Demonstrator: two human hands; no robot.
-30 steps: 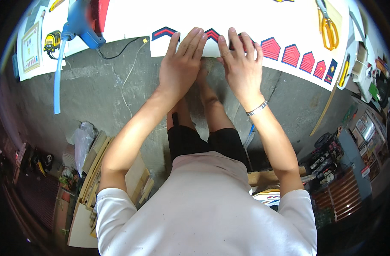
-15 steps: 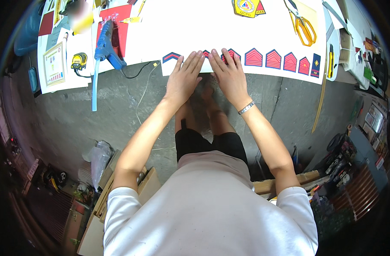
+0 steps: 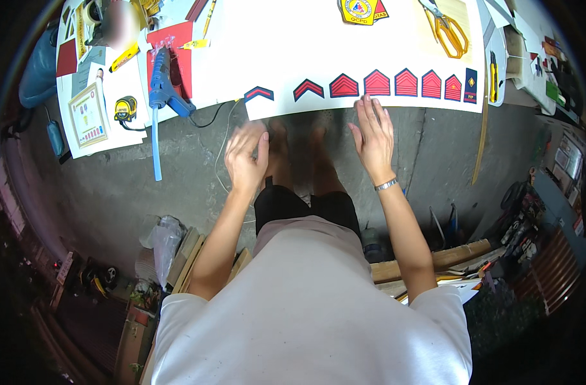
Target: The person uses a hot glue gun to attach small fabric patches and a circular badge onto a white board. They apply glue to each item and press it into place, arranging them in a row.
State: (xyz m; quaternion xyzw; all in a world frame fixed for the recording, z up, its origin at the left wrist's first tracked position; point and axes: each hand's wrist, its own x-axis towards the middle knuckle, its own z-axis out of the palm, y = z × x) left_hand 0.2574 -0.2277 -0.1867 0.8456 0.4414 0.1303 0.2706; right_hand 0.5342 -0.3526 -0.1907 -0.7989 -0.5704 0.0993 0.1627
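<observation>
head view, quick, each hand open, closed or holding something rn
Left hand: open, empty, motion-blurred.
Right hand: open, empty, fingers overlapping the white sheet's near edge; contact unclear.

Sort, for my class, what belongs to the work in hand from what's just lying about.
Likely in use: chevron patches; white surface beneath; left hand and right hand near its edge.

Apparently lying about: blue glue gun; tape measure; orange-handled scissors; framed certificate.

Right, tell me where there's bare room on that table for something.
Widest: the white surface between the yellow tube and the yellow badge, above the chevron badges. A narrower strip separates that badge from the scissors. Around the glue gun and tape measure it is crowded.
</observation>
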